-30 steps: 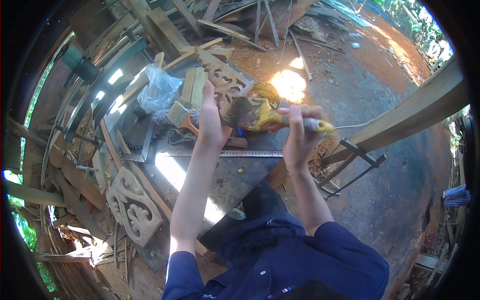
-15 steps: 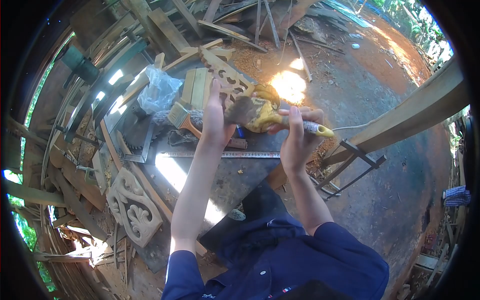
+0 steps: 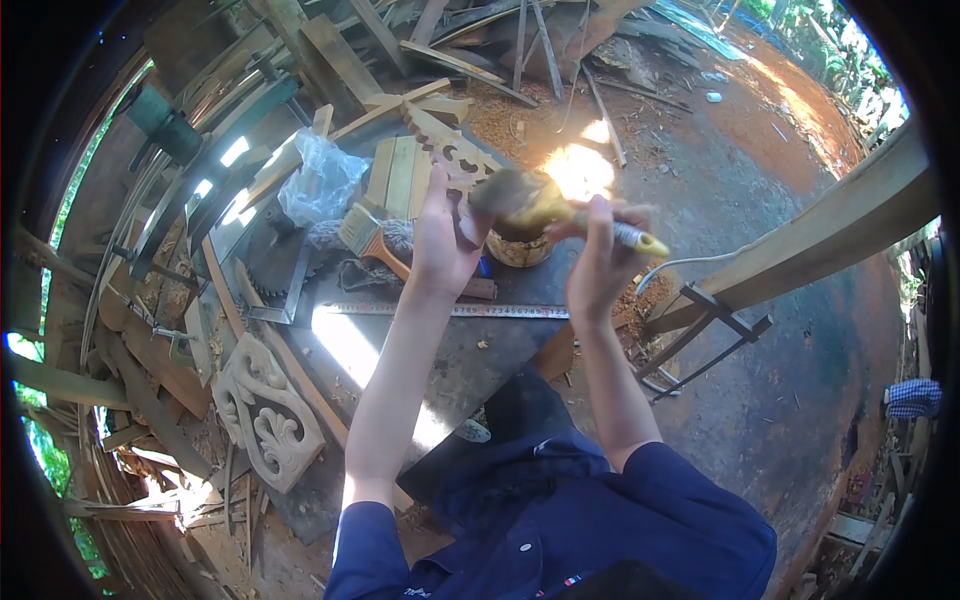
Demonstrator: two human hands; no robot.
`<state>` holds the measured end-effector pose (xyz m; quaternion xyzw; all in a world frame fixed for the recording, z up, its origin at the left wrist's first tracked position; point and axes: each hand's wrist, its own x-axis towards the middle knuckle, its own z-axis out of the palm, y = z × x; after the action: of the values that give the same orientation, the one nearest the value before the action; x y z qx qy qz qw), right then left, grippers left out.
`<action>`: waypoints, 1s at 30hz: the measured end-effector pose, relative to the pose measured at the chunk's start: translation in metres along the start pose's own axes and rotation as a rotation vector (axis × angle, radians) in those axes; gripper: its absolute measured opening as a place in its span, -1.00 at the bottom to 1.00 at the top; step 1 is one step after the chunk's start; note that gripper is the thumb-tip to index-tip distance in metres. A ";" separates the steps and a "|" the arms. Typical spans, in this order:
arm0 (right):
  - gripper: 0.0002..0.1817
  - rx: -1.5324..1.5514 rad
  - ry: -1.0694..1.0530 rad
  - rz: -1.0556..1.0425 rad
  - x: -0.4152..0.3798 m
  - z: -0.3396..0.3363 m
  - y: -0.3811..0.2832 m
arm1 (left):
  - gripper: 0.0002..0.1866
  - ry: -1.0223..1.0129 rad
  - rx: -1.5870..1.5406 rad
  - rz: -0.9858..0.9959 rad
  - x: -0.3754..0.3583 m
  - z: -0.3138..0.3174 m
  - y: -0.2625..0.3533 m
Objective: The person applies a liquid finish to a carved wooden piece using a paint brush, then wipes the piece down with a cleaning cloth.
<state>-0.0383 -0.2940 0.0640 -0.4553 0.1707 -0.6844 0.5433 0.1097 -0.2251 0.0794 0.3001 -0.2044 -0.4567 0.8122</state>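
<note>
My left hand [image 3: 445, 245] is closed on the lower end of a carved wooden panel [image 3: 432, 128] with scalloped cut-outs, which points up and away from me. My right hand [image 3: 605, 262] grips the handle of a wide paintbrush [image 3: 638, 238] with a yellow end. The brush head is blurred by motion and lies over the panel's near end, close to my left fingers. Below it stands a round container [image 3: 518, 252], partly covered by the brush. A second brush [image 3: 362, 235] with an orange-brown handle rests left of my left hand.
A steel ruler [image 3: 500, 311] lies across the dark work table [image 3: 480, 355]. Behind my left hand are a clear plastic bag [image 3: 318, 180] and wooden blocks [image 3: 396, 175]. A toothed saw blade [image 3: 262, 285] and a carved scrollwork panel [image 3: 265, 415] are at left; a wooden post [image 3: 800, 230] slants at right.
The brush has turned and its head has shifted slightly up, uncovering the round container beneath. My left hand and the carved panel have moved only a little.
</note>
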 end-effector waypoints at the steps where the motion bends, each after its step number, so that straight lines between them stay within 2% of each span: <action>1: -0.84 0.018 -0.059 0.013 -0.009 0.002 -0.006 | -0.42 -0.009 0.004 -0.029 0.001 -0.002 0.001; 5: -0.87 0.118 -0.033 0.042 -0.022 0.007 -0.014 | -0.42 -0.063 0.007 -0.079 -0.006 0.000 0.004; 7: -0.87 0.084 -0.029 0.048 -0.010 0.002 -0.007 | -0.42 0.036 0.000 -0.082 -0.008 0.001 0.005; 10: -0.88 0.036 0.005 0.066 0.012 0.003 0.002 | -0.41 0.054 0.010 -0.066 -0.009 -0.001 0.003; 13: -0.88 0.001 0.137 0.053 0.023 0.007 0.015 | -0.42 -0.028 -0.019 -0.059 -0.010 -0.003 0.002; 17: -0.88 0.005 0.076 0.043 0.007 0.007 0.009 | -0.42 0.030 -0.016 -0.040 -0.008 -0.005 0.004; 19: -0.89 0.071 -0.043 0.029 -0.008 0.008 0.003 | -0.41 0.009 -0.040 -0.037 -0.005 -0.009 0.005; 22: -0.83 0.067 -0.033 0.055 -0.009 0.010 -0.004 | -0.40 0.019 -0.006 -0.039 -0.011 -0.004 0.009; 30: -0.89 -0.011 0.146 0.026 0.050 0.000 0.016 | -0.39 0.009 0.061 -0.090 -0.027 0.000 0.020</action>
<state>-0.0290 -0.3441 0.0743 -0.4047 0.2195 -0.7078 0.5357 0.1088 -0.1943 0.0908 0.3359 -0.2008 -0.4849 0.7821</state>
